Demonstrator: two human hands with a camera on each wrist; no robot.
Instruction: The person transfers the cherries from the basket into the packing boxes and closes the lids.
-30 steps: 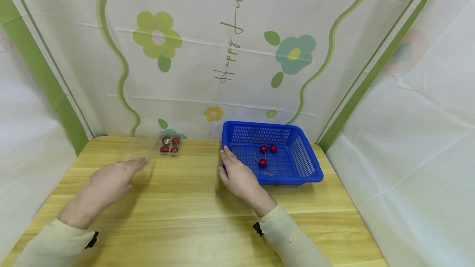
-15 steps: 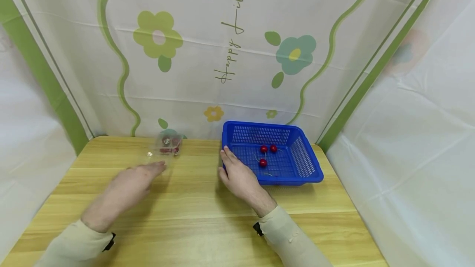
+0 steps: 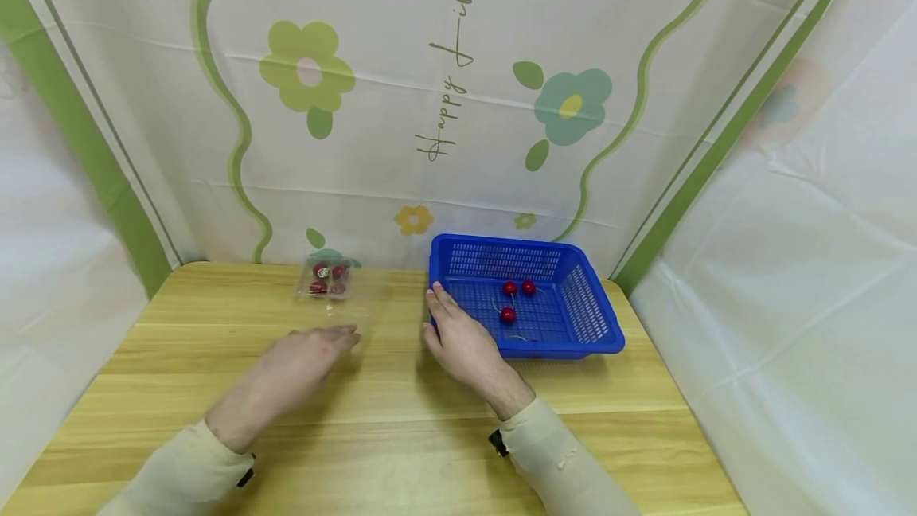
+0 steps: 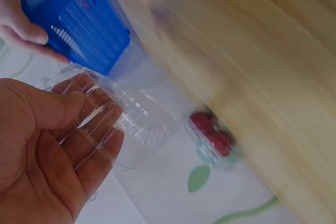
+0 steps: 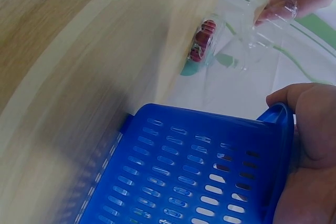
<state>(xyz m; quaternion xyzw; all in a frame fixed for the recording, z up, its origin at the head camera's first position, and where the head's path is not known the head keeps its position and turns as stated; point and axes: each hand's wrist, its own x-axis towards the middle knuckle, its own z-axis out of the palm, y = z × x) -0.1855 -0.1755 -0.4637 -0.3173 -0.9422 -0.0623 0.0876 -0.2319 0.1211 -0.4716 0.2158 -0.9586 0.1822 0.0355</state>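
Observation:
My left hand [image 3: 290, 373] pinches an open-topped-looking clear plastic box [image 4: 142, 114] between thumb and fingers, held above the table. Its outline is faint in the head view. My right hand [image 3: 466, 345] grips the left rim of the blue plastic basket [image 3: 598, 289], thumb outside, with fingers showing through the slots in the right wrist view. Several cherries, among them one red cherry [image 3: 508, 314], lie on the basket floor with their stems. Behind the left hand, a second clear box with dark red cherries [image 4: 212, 132] stands near the table's back edge.
The wooden table [image 3: 401, 452] spans both sides of the hands. A white patterned curtain [image 3: 372, 134] hangs along its back edge, and more white sheeting [image 3: 809, 301] encloses the sides.
My left hand has moved right with the clear box, passing in front of the box of cherries. The right hand and the basket have stayed in place.

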